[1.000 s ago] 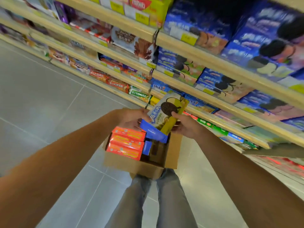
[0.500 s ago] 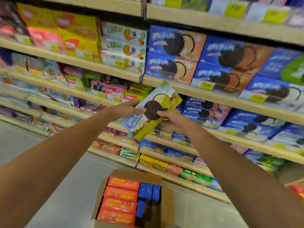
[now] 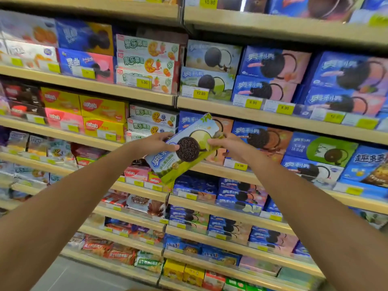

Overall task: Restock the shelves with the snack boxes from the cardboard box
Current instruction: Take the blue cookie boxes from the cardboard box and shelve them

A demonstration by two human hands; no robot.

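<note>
Your two bare forearms reach up and forward from the lower corners of the view; your left hand grips the upper left edge of a flat light-blue and green cardboard snack box, with its fingers curled over the edge and the thumb pressed on the printed front beside the dark sandwich-cookie picture; your right hand clasps the box's right end, thumb on the front and fingers wrapped behind; both sets of fingers are grasping this one box. You hold the box in the air at a tilt, right end higher than left, front facing you, before the middle of the shelving. Just behind it a beige shelf ledge carries blue and orange cookie boxes; further left stand yellow rectangular wafer boxes; one level up, two stacked blue and green cookie boxes sit behind a yellow price tag reading 12.80; blue and pink cookie boxes fill the row to their right.
</note>
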